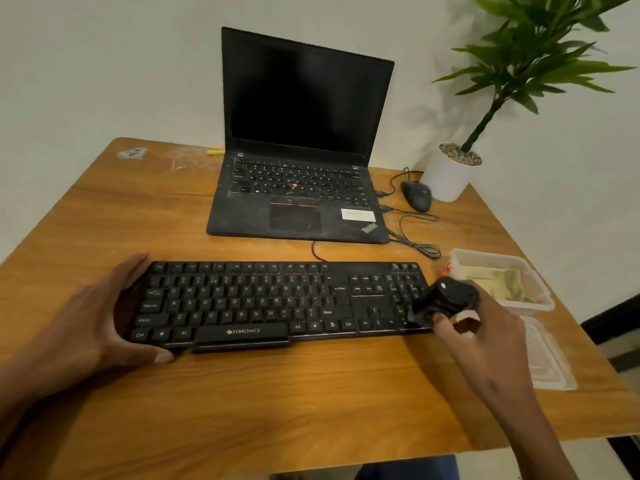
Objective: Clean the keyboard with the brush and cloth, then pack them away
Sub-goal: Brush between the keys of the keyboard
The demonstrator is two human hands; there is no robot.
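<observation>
the right hand (pixel 485 327) is closed around a black brush (pixel 441 299), and the brush tip sits on the keys at the keyboard's (pixel 273 299) 3 o'clock end. the left hand (pixel 104 317) cups the 9 o'clock end, thumb on the front edge, fingers over the back. the keyboard lies flat on the wooden table (pixel 277 403). at 3 o'clock from it sits a clear box (pixel 540 299) with a yellowish cloth (pixel 502 278) inside. a laptop (pixel 301 168) stands open at 12 o'clock.
</observation>
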